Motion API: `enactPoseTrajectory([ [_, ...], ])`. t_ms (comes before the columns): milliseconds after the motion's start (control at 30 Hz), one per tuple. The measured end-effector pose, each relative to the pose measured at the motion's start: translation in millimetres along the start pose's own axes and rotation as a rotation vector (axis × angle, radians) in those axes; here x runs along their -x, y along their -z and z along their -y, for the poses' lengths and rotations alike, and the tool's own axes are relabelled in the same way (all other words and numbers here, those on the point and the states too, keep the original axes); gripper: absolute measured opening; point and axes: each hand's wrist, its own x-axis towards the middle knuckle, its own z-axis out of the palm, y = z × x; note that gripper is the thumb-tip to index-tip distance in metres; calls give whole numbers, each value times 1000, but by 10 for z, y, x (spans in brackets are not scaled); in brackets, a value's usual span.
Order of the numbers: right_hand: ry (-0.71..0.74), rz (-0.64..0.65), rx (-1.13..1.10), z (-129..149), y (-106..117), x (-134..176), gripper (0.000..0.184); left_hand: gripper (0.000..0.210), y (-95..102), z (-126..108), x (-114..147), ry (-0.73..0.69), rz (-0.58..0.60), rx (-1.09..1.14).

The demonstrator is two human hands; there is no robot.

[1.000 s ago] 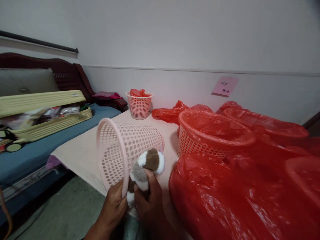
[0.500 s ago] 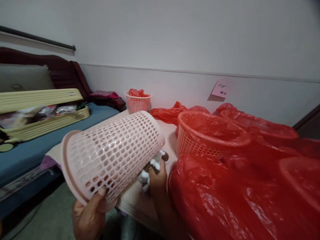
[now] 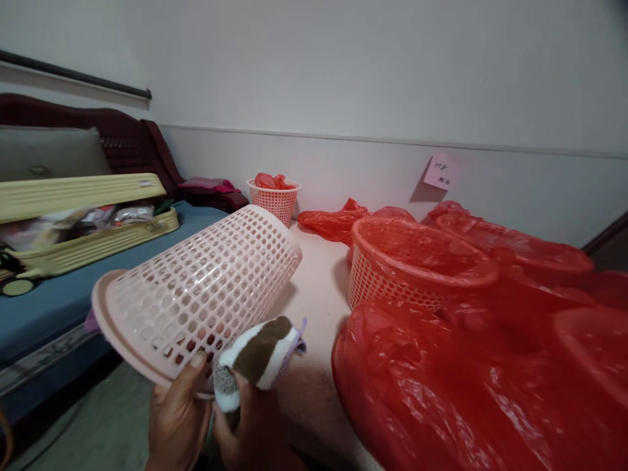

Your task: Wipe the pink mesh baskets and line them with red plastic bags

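Observation:
A pale pink plastic basket [image 3: 210, 275] with a grid of holes lies tilted on its side in the air, its wide rim toward the lower left. My left hand [image 3: 179, 412] grips that rim, thumb on the outer wall and the other fingers seen through the holes inside. In my right hand [image 3: 250, 425] is a bunched striped cloth [image 3: 260, 356], white, brown and grey with a purple edge. The cloth is close to the basket's lower side near the rim; whether it touches cannot be made out.
Red plastic bags [image 3: 417, 392] cover the table's right side. A basket lined with red plastic [image 3: 358, 275] stands there, and a smaller basket [image 3: 275, 203] sits at the back. Left is a bed [image 3: 196, 226] with an open yellow suitcase [image 3: 88, 252]. A pink note [image 3: 438, 171] hangs on the wall.
My right hand has drawn the cloth back toward me and left, from the basket's far end to near its rim. The basket has shifted slightly left.

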Motion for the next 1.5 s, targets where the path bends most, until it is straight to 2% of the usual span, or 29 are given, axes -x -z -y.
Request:
enactPoseTrajectory([
  [167, -36, -62, 169, -144, -138, 152, 74, 59, 57, 75, -8, 109, 122, -37],
  [333, -154, -244, 66, -96, -105, 17, 53, 52, 159, 180, -34, 177, 338, -133],
  [433, -201, -336, -126, -87, 39, -169, 39, 46, 208, 225, -54, 83, 533, -315],
  [533, -269, -330, -317, -100, 234, -295, 28, 45, 281, 247, -108, -33, 744, -618],
  [633, -382, -317, -462, -113, 408, -344, 25, 56, 369, 297, -176, -151, 940, -936],
  [700, -428, -342, -503, -106, 501, -359, 26, 64, 406, 361, -214, -268, 988, -1092],
  [800, -419, -328, -552, -54, 589, -359, 29, 56, 398, 456, -246, -425, 960, -1111],
  [900, -357, -263, -600, -12, 567, -314, 33, 41, 360, 487, -247, -470, 914, -987],
  [967, -301, -287, -521, -42, 487, -270, 39, 36, 363, 475, -237, -476, 830, -923],
  [1033, -216, -354, -348, -132, 396, -239, 44, 34, 393, 454, -223, -475, 733, -895],
  [1133, -91, -407, -110, -313, 337, -255, 45, 31, 431, 417, -190, -432, 531, -829],
  [1200, -77, -408, -42, -401, 361, -304, 46, 29, 427, 385, -162, -364, 418, -756],
  [1333, -72, -436, 15, -431, 398, -388, 47, 33, 422, 319, -140, -248, 301, -632],
  [1500, -14, -490, 16, -415, 269, -382, 44, 41, 511, 280, -151, -145, 152, -514],
])
